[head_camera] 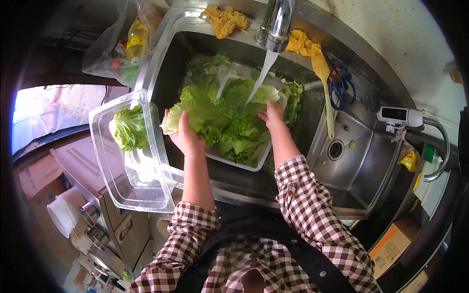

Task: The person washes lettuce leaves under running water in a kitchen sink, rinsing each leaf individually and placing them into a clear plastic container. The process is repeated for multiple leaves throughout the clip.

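Observation:
Water pours from a chrome faucet (pixel 277 40) onto green lettuce leaves (pixel 234 106) in a white plastic tub (pixel 261 164), which stands in the large steel sink basin (pixel 168 73). My left hand (pixel 187 137) grips the pale stem end of one lettuce leaf (pixel 196 106) at the tub's left side. Across from it, my right hand (pixel 273 116) holds the pale end of another leaf (pixel 269 94) beside the stream. Part of each hand's fingers is hidden by the leaves. To the left, a clear plastic container (pixel 110 175) holds a lettuce head (pixel 129 129).
A smaller basin with a drain (pixel 335 150) adjoins on the right. A yellow-handled brush (pixel 322 77) and blue-handled scissors (pixel 341 93) lie by the divider. Yellow scrubbing pads (pixel 226 20) rest on the back rim. A second faucet (pixel 401 116) curves at far right.

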`<state>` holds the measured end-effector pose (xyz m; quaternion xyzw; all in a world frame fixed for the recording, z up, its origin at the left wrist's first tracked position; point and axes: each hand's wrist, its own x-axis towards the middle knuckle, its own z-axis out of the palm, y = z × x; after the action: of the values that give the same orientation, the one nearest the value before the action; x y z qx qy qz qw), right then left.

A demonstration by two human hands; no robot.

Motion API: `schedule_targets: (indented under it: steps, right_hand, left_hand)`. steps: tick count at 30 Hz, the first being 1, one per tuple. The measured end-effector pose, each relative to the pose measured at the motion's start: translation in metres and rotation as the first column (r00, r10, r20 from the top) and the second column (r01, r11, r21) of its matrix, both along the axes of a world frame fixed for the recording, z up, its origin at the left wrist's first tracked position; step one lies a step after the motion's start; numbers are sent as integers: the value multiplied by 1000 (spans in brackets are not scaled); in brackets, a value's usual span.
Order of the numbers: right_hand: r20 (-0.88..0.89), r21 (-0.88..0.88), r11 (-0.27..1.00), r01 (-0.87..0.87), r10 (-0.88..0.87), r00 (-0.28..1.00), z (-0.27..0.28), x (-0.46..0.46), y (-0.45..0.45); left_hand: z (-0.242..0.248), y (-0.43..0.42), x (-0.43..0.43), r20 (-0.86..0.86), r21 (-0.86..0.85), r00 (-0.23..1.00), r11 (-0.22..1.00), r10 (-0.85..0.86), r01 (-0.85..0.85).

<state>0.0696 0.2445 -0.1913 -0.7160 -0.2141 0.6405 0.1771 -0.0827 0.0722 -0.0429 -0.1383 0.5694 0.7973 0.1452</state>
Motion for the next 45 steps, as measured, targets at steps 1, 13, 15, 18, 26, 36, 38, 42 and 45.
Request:
schedule_targets:
  steps: [1, 13, 15, 18, 26, 36, 38, 42, 45]
  right_hand:
    - [-22, 28, 1000, -1, 1, 1000, 2, -2, 1]
    - [-32, 781, 596, -186, 335, 942, 61, 19, 17]
    - [9, 889, 431, -159, 329, 944, 82, 22, 21]
    - [-47, 866, 481, -137, 350, 936, 106, 16, 23]
    - [-776, 242, 968, 70, 150, 613, 110, -5, 41]
    - [-462, 284, 916, -284, 390, 796, 71, -25, 20]
    - [-282, 283, 845, -454, 526, 802, 73, -23, 22]
    - [-220, 276, 833, -480, 540, 812, 70, -28, 27]
    - [-71, 398, 757, -518, 588, 806, 70, -35, 26]
  left_hand:
    - [-2, -2, 1, 10, -6, 1000, 1000, -3, 3]
    - [-13, -11, 6, 28, -21, 997, 997, -68, 68]
    - [-13, -12, 6, 48, -24, 997, 998, -64, 66]
    - [-14, -13, 5, 43, -33, 996, 996, -77, 79]
    - [-9, -18, 5, 19, 14, 989, 989, -145, 145]
    - [-13, -21, 8, 45, -47, 981, 981, -187, 189]
    - [-15, -22, 8, 46, -56, 980, 979, -192, 194]
    - [-18, -24, 7, 34, -50, 984, 983, -174, 175]
    - [-20, -25, 5, 51, -37, 987, 987, -153, 155]
